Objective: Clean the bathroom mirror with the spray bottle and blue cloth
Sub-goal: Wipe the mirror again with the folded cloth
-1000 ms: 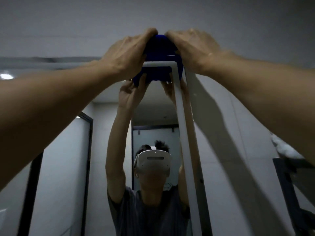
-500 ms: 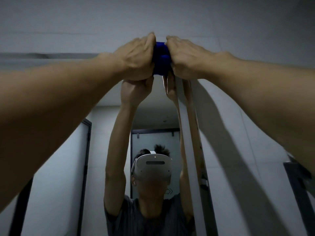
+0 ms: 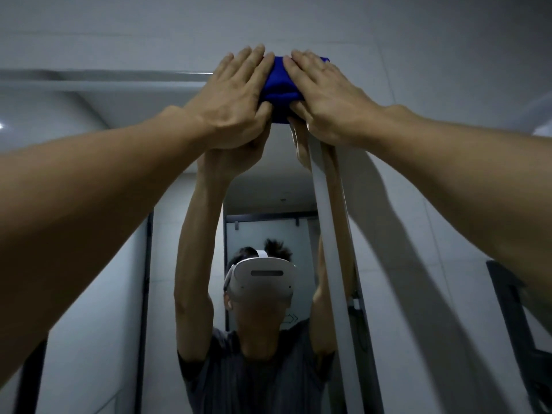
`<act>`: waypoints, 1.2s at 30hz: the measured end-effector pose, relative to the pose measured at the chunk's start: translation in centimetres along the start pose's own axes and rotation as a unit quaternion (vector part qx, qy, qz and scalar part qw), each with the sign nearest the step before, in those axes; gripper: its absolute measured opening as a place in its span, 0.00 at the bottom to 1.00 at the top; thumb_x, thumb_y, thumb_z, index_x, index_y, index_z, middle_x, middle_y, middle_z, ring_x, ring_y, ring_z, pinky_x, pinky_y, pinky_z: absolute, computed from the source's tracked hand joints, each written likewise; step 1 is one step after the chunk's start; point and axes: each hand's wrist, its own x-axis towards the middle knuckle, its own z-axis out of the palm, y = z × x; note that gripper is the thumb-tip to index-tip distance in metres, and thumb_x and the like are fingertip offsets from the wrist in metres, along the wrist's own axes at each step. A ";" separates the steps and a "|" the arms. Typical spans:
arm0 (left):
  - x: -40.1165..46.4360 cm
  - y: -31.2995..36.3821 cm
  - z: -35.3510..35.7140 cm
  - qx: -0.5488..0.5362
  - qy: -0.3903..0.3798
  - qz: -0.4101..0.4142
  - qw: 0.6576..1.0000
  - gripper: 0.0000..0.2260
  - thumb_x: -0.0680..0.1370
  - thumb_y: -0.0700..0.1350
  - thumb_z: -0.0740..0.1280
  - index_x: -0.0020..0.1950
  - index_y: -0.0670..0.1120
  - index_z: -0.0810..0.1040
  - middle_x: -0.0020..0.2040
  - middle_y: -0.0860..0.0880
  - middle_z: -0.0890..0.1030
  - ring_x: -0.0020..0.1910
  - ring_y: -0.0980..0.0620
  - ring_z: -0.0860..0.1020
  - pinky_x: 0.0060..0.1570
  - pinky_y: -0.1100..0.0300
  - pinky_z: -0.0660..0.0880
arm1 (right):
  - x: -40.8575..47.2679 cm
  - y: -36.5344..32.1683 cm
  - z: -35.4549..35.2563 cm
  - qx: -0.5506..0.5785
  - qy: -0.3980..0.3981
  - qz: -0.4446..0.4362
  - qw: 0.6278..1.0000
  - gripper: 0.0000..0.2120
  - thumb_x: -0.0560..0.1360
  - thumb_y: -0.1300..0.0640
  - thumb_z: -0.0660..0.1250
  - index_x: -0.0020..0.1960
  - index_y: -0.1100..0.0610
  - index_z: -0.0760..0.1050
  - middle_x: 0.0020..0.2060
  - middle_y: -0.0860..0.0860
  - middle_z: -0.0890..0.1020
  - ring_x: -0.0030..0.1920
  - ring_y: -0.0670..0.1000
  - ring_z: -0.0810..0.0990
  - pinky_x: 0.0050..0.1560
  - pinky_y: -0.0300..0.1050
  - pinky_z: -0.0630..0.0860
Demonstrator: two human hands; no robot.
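Note:
The blue cloth (image 3: 280,88) is bunched at the top right corner of the mirror (image 3: 185,204), over its pale frame (image 3: 327,234). My left hand (image 3: 233,103) and my right hand (image 3: 325,100) lie on either side of the cloth. Their fingers are straight and press it against the frame top and the wall. Both thumbs touch the cloth's lower fold. Part of the cloth pokes out past my right fingertips. The mirror reflects my raised arms and a white headset. No spray bottle is in view.
A grey tiled wall (image 3: 448,70) runs above and to the right of the mirror. A dark rack or shelf (image 3: 513,324) stands at the lower right. The mirror reflects a dark-framed glass door (image 3: 268,231) and a ceiling light (image 3: 1,126).
Both hands slid up and slightly right with the cloth. Their fingers went from curled round the cloth to laid out straight on it, and more of the cloth now shows between them.

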 end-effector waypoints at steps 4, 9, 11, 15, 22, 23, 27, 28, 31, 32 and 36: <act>-1.4 0.7 0.7 -0.008 0.012 0.003 1.000 0.34 0.79 0.57 0.48 0.82 0.43 0.45 0.82 0.41 0.46 0.81 0.44 0.44 0.77 0.53 0.38 | -1.7 -0.4 0.5 0.000 0.009 -0.012 1.000 0.30 0.85 0.50 0.52 0.81 0.56 0.44 0.80 0.56 0.47 0.80 0.54 0.43 0.77 0.49 0.40; -3.7 2.0 1.6 -0.022 0.027 0.008 0.999 0.33 0.81 0.57 0.50 0.82 0.44 0.44 0.83 0.42 0.46 0.81 0.46 0.43 0.77 0.54 0.37 | -4.1 -0.8 1.2 -0.004 0.011 -0.021 1.000 0.30 0.84 0.49 0.52 0.81 0.57 0.44 0.80 0.57 0.47 0.80 0.55 0.43 0.78 0.50 0.41; -5.0 2.7 1.8 -0.021 0.033 0.014 0.999 0.33 0.81 0.57 0.50 0.82 0.43 0.45 0.83 0.42 0.47 0.81 0.47 0.44 0.77 0.54 0.37 | -5.4 -1.1 1.6 -0.011 0.014 -0.033 0.999 0.31 0.84 0.48 0.52 0.81 0.58 0.45 0.80 0.58 0.48 0.80 0.56 0.45 0.78 0.50 0.41; -7.5 4.0 2.0 -0.024 0.022 0.024 0.999 0.33 0.82 0.57 0.49 0.82 0.43 0.45 0.83 0.42 0.47 0.81 0.46 0.44 0.77 0.55 0.37 | -8.2 -1.9 2.5 -0.027 0.030 -0.044 0.998 0.31 0.84 0.47 0.52 0.80 0.60 0.47 0.80 0.60 0.51 0.80 0.58 0.48 0.77 0.50 0.42; -12.3 6.4 2.5 -0.014 0.022 0.029 0.999 0.31 0.82 0.53 0.50 0.82 0.42 0.48 0.82 0.41 0.51 0.81 0.45 0.49 0.80 0.48 0.44 | -12.7 -3.7 3.6 -0.043 0.057 -0.060 0.996 0.29 0.84 0.48 0.52 0.80 0.61 0.52 0.79 0.61 0.56 0.79 0.60 0.53 0.79 0.54 0.49; -13.1 6.8 2.6 -0.014 0.022 0.031 0.999 0.31 0.81 0.52 0.51 0.82 0.41 0.48 0.82 0.40 0.52 0.81 0.44 0.50 0.80 0.47 0.45 | -13.6 -4.0 3.7 -0.041 0.056 -0.062 0.996 0.29 0.84 0.48 0.52 0.80 0.61 0.52 0.78 0.61 0.57 0.79 0.60 0.54 0.79 0.55 0.51; -16.6 8.4 3.0 -0.012 0.023 0.052 0.998 0.31 0.80 0.49 0.52 0.81 0.39 0.50 0.81 0.39 0.54 0.81 0.43 0.52 0.79 0.45 0.49 | -17.3 -5.3 3.8 -0.034 0.022 -0.064 0.997 0.30 0.84 0.47 0.51 0.80 0.61 0.51 0.79 0.61 0.55 0.79 0.59 0.52 0.78 0.58 0.53; -17.4 8.8 3.1 -0.008 0.022 0.056 0.998 0.31 0.81 0.49 0.53 0.81 0.39 0.50 0.81 0.39 0.54 0.81 0.42 0.52 0.79 0.45 0.49 | -18.2 -5.7 3.8 -0.033 0.014 -0.065 0.997 0.30 0.84 0.47 0.51 0.80 0.61 0.51 0.79 0.61 0.54 0.79 0.59 0.52 0.78 0.58 0.53; -20.0 10.1 3.7 0.009 0.017 0.060 0.998 0.30 0.82 0.49 0.55 0.81 0.39 0.51 0.81 0.38 0.54 0.81 0.41 0.52 0.79 0.44 0.50 | -21.0 -6.8 4.2 -0.032 0.007 -0.067 0.997 0.29 0.85 0.49 0.52 0.80 0.61 0.51 0.79 0.61 0.54 0.79 0.59 0.51 0.78 0.58 0.53; -20.9 10.6 3.8 0.011 0.016 0.062 0.998 0.30 0.83 0.49 0.56 0.81 0.39 0.51 0.81 0.38 0.54 0.81 0.41 0.52 0.79 0.44 0.51 | -21.9 -7.1 4.4 -0.034 0.005 -0.066 0.997 0.29 0.85 0.50 0.53 0.80 0.61 0.51 0.79 0.61 0.53 0.79 0.59 0.51 0.78 0.58 0.53; -24.0 12.3 4.2 -0.005 0.004 0.066 0.998 0.29 0.83 0.50 0.55 0.81 0.38 0.53 0.81 0.38 0.54 0.81 0.40 0.52 0.79 0.44 0.50 | -25.4 -8.8 5.0 -0.033 0.003 -0.058 0.998 0.31 0.82 0.58 0.60 0.80 0.61 0.51 0.79 0.61 0.53 0.79 0.59 0.50 0.78 0.59 0.54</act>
